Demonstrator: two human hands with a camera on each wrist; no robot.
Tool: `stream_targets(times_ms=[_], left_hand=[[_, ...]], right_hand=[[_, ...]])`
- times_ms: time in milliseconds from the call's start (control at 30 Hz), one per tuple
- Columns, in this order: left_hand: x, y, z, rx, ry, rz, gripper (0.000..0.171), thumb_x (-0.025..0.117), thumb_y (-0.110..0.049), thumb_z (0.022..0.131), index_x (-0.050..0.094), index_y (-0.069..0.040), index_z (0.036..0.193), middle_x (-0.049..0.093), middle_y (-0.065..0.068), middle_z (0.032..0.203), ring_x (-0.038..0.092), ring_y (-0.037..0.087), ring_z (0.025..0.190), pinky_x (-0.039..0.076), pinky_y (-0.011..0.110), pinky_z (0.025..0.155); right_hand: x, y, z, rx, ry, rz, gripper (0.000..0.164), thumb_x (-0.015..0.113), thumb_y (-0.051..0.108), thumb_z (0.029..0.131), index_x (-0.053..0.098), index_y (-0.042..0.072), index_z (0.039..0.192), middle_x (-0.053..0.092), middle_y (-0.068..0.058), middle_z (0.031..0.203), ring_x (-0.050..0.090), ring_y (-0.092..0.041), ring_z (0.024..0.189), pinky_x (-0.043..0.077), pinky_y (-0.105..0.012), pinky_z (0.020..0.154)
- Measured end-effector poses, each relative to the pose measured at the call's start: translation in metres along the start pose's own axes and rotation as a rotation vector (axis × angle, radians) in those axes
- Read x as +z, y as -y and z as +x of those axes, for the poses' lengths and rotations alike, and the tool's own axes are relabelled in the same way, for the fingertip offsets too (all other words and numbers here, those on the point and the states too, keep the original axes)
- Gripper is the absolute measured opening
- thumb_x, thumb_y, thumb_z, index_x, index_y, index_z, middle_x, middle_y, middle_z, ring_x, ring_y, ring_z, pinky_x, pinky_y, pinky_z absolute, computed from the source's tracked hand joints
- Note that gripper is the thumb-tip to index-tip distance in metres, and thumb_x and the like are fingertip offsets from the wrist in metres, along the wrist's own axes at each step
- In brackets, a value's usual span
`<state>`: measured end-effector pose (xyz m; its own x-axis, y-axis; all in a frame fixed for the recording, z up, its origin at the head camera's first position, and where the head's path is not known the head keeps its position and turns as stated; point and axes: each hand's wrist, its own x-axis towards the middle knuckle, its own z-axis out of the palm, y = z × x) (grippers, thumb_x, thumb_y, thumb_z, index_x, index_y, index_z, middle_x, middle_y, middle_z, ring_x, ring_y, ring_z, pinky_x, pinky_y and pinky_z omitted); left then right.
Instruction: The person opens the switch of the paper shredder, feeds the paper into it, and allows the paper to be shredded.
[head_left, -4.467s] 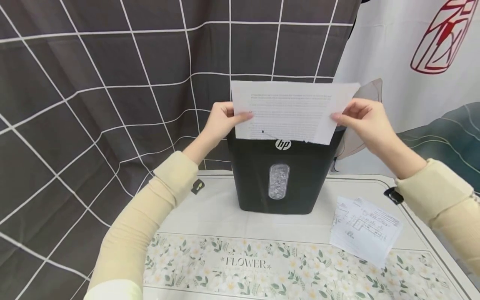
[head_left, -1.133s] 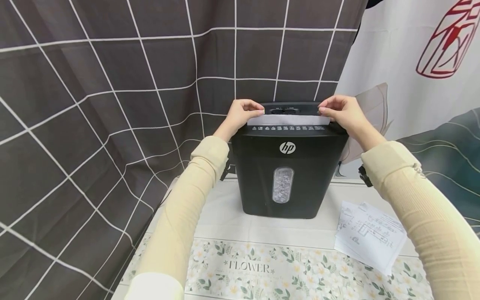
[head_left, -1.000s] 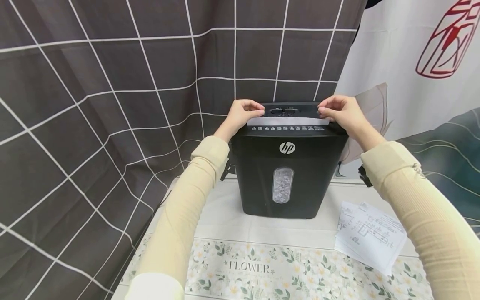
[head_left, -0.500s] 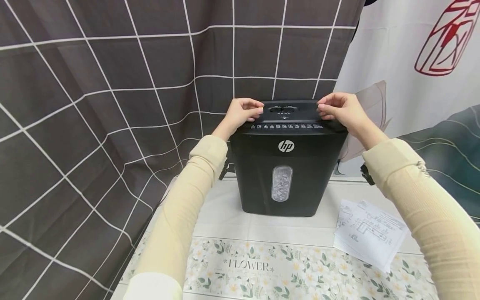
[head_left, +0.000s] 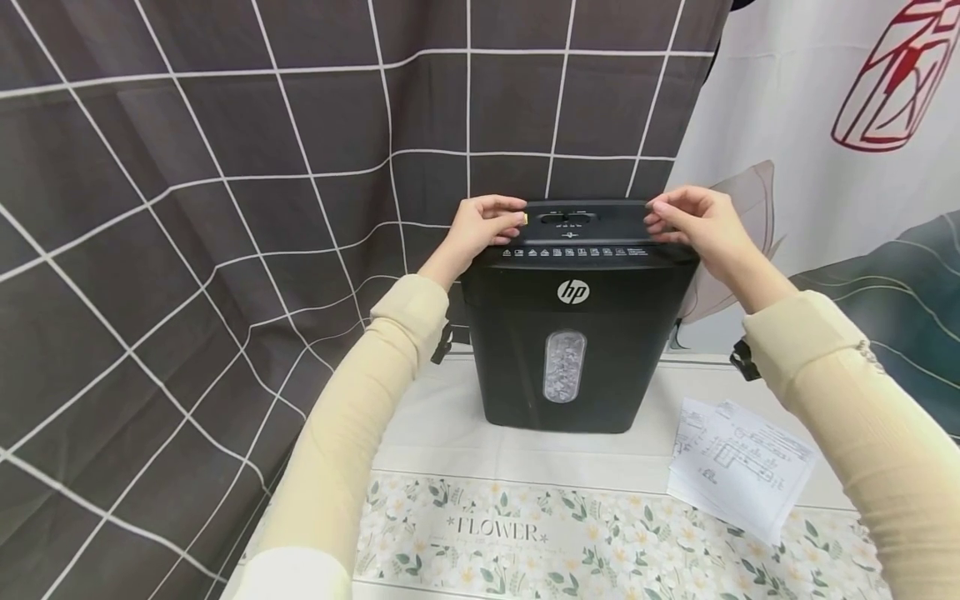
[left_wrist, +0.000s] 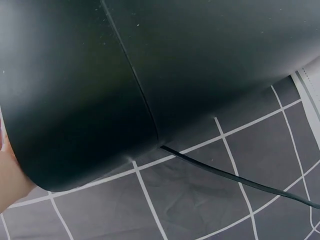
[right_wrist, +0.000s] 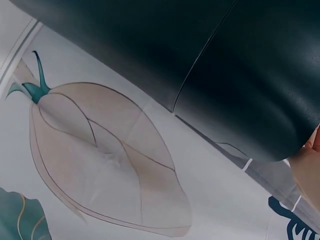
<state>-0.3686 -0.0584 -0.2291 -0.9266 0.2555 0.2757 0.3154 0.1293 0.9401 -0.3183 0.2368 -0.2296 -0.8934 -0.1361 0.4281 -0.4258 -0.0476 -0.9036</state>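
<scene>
A black HP paper shredder (head_left: 517, 350) stands upright on the table. Its front window (head_left: 565, 367) reveals shredded paper inside. Over the left end of the lid is my left hand (head_left: 478, 223), fingers loosely bent, with a tiny yellowish spot at the thumb tip that I cannot identify. My right hand (head_left: 703, 223) hovers at the lid's right end, thumb near the fingertips and no sheet visible between them. No paper sticks out of the feed slot. The wrist views mostly show the shredder's dark sides, with only an edge of each hand.
Several printed paper sheets (head_left: 742, 471) lie to the right of the shredder on the floral tablecloth (head_left: 480, 550). A dark grid-patterned curtain (head_left: 225, 208) hangs behind and at left. In the left wrist view, a black cord (left_wrist: 235, 177) runs from the shredder.
A printed sheet held by both hands went down into the shredder slot and is out of sight. Since half a second ago my right hand has shifted slightly right.
</scene>
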Motion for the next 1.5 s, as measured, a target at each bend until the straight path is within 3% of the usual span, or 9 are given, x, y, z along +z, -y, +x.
stream_targets(times_ms=[300,500,800,933,1167,1400,1500], left_hand=[[0.000,0.002,-0.007,0.055,-0.001,-0.052,0.032,0.064,-0.005,0.087,0.061,0.006,0.118,0.071,0.007,0.090,0.066,0.015,0.073,0.056,0.022,0.068],[-0.003,0.003,-0.023,0.120,-0.018,-0.076,0.030,0.064,-0.003,0.087,0.061,0.006,0.116,0.071,0.003,0.086,0.066,0.014,0.072,0.057,0.024,0.070],[-0.001,0.004,-0.051,0.181,-0.005,-0.155,0.031,0.063,0.001,0.087,0.059,0.009,0.116,0.068,-0.007,0.078,0.063,0.011,0.067,0.056,0.021,0.065],[0.008,0.001,-0.070,0.201,0.039,-0.201,0.031,0.063,0.002,0.086,0.058,0.010,0.116,0.068,-0.007,0.079,0.064,0.012,0.069,0.057,0.023,0.066],[0.032,0.000,-0.102,0.281,0.127,-0.170,0.028,0.064,0.004,0.085,0.060,0.010,0.112,0.068,-0.008,0.081,0.065,0.013,0.071,0.057,0.028,0.067],[0.055,0.020,-0.128,0.319,0.106,-0.114,0.023,0.065,0.005,0.083,0.063,0.010,0.106,0.067,0.023,0.086,0.062,0.006,0.067,0.057,0.027,0.065],[0.068,0.028,-0.140,0.336,0.113,-0.098,0.022,0.065,0.004,0.083,0.064,0.010,0.104,0.066,0.028,0.091,0.061,0.003,0.070,0.056,0.026,0.066]], right_hand=[[-0.003,0.001,-0.012,-0.014,0.018,0.042,0.016,0.058,-0.001,0.090,0.069,0.009,0.086,0.070,0.002,0.077,0.067,-0.008,0.067,0.056,-0.018,0.063],[0.001,0.003,-0.025,-0.061,0.063,0.019,0.016,0.057,-0.004,0.089,0.069,0.008,0.089,0.071,0.002,0.081,0.067,-0.009,0.071,0.056,-0.017,0.068],[0.003,0.005,-0.044,-0.169,0.111,0.163,0.021,0.050,-0.013,0.089,0.066,0.000,0.091,0.072,-0.004,0.085,0.069,-0.012,0.075,0.057,-0.021,0.071],[0.005,0.003,-0.055,-0.202,0.098,0.230,0.023,0.046,-0.015,0.090,0.066,-0.003,0.092,0.072,-0.007,0.085,0.069,-0.014,0.075,0.057,-0.022,0.073],[0.013,-0.008,-0.080,-0.247,-0.042,0.310,0.022,0.047,-0.016,0.089,0.065,-0.004,0.089,0.071,-0.010,0.079,0.068,-0.017,0.070,0.057,-0.023,0.070],[0.008,-0.026,-0.102,-0.265,-0.071,0.323,0.026,0.043,-0.017,0.090,0.065,-0.004,0.090,0.071,-0.009,0.082,0.069,-0.017,0.074,0.057,-0.023,0.073],[0.004,-0.032,-0.110,-0.276,-0.084,0.354,0.027,0.041,-0.018,0.090,0.065,-0.005,0.092,0.071,-0.010,0.083,0.069,-0.017,0.075,0.057,-0.023,0.074]])
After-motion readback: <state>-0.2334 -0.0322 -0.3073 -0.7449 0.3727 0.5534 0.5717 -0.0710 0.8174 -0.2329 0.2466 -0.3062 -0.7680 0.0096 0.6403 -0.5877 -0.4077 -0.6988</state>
